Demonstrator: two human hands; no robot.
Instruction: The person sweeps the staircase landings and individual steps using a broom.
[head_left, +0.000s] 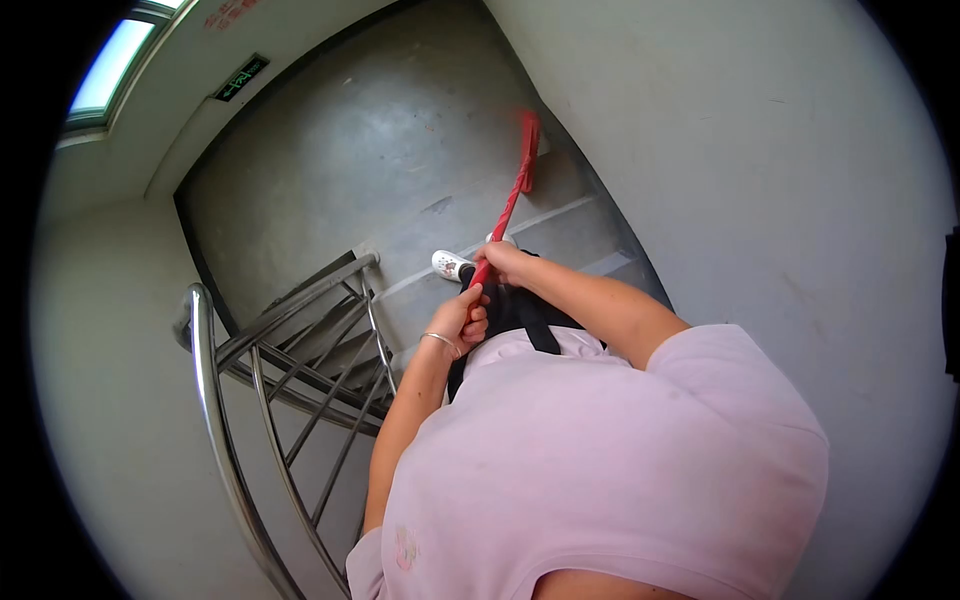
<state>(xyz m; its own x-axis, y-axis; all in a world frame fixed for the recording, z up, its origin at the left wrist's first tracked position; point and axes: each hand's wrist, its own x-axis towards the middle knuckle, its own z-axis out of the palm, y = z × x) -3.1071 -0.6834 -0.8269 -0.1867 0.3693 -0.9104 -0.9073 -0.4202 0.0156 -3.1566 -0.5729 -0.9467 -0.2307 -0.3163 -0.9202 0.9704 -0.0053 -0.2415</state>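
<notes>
Both of my hands grip the red handle of a broom (511, 205) in front of my waist. My left hand (462, 318), with a bangle at the wrist, is closed round the upper end of the handle. A little farther down the handle, my right hand (503, 262) is wrapped round it. The broom slants away from me, and its red head (529, 150) is at the edge of a stair by the right wall. That head is partly blurred, so its bristles are not distinct.
Concrete stairs (570, 222) lie under and ahead of my white shoes (450, 264), leading to a grey landing (350, 140). A metal railing (205, 370) stands close on the left. The right wall (760, 180) is near. An exit sign (241, 78) and a window (112, 68) are at upper left.
</notes>
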